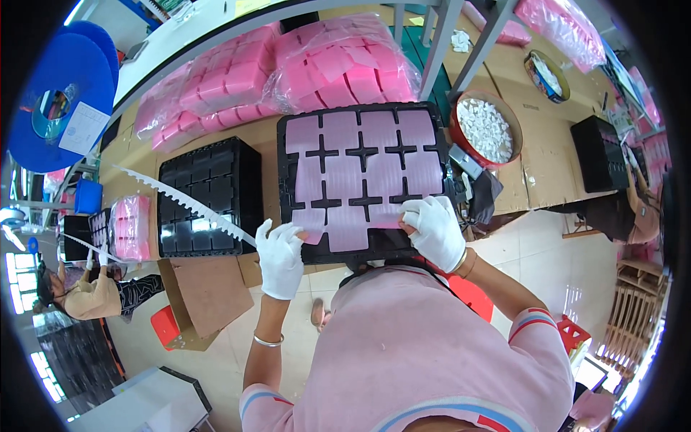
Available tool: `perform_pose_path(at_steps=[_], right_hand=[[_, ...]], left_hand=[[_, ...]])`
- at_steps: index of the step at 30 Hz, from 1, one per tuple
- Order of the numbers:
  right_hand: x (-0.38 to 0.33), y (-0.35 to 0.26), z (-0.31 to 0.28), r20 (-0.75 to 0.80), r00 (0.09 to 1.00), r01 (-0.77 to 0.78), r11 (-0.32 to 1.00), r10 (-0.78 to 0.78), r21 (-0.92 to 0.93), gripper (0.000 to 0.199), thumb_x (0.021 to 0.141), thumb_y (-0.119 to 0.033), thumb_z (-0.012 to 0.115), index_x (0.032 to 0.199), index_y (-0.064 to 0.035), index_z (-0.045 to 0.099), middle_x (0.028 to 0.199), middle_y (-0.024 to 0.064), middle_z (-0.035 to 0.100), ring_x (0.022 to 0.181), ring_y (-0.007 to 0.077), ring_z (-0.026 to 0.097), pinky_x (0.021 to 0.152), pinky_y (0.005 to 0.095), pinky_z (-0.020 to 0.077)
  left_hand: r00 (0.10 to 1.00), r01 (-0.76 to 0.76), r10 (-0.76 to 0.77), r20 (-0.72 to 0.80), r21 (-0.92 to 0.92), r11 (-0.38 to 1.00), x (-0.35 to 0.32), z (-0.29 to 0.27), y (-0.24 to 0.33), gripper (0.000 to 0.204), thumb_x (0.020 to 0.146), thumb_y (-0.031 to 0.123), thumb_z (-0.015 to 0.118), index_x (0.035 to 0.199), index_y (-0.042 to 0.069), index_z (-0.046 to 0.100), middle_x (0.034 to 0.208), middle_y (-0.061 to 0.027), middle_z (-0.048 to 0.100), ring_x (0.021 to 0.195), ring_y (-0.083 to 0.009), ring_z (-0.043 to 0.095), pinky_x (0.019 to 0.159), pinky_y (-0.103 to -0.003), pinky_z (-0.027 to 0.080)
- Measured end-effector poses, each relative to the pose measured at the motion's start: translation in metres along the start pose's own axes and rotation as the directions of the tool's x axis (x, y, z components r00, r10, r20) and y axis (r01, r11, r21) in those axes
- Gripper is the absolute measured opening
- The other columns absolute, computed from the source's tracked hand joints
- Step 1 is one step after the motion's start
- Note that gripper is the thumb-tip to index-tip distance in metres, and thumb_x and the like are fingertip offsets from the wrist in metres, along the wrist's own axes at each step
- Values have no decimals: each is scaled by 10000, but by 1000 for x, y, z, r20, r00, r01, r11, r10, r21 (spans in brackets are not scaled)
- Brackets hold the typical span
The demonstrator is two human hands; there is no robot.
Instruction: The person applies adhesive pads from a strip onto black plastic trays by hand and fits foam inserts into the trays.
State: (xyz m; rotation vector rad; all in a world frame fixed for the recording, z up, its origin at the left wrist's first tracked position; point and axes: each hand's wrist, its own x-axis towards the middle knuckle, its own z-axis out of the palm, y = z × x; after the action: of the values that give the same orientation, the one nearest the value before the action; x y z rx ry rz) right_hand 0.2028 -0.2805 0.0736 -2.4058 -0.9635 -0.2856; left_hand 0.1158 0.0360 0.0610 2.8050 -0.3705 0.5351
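Just now both white-gloved hands work at the near edge of a black compartment tray (288, 155) whose cells are covered with pale pink sheets (363, 169); the left hand (280, 257) has its fingers loosely spread, pinching the end of a long white toothed strip (183, 202) that runs up and away to the left; the right hand (434, 232) is curled, fingertips pressing on a pink sheet in the tray's near right corner; a second black tray (209, 194), its cells uncovered, lies just beside on the left; bags of pink pieces (288, 75) sit behind; a red bowl of white parts (486, 129) stands to the right.
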Motion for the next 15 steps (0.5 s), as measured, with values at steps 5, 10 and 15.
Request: perform_pose_path(at_steps=[5,10,15], right_hand=[[-7,0,-2,17,1000,7,999,-7,51,135,773,-88,738,891,-105,675,1063,4,691,910,216,623,852,391,432],[-7,3,-14,71,996,-66,983,54,174,371,787,-58,749,1145,-70,657,1228,98,656,1083,301,628,945,424,464],[4,51,14,-77,996,-29,991,39,129,621,905,-85,655,1460,41,408,1457,282,475,1352,469,457,1122,482,397]], left_hand=[[999,28,-27,31,-20,999,-2,-1,3,205,788,-44,611,933,76,692,1066,-55,693,1095,-252,635,1110,-517,366],[976,114,-63,209,-238,965,11,-30,9,442,749,39,603,1183,47,689,1288,-127,646,1271,-326,553,1174,-521,294],[996,85,-64,68,-374,923,52,1,7,550,906,211,592,1415,13,528,1443,-168,555,1354,-372,495,1181,-533,272]])
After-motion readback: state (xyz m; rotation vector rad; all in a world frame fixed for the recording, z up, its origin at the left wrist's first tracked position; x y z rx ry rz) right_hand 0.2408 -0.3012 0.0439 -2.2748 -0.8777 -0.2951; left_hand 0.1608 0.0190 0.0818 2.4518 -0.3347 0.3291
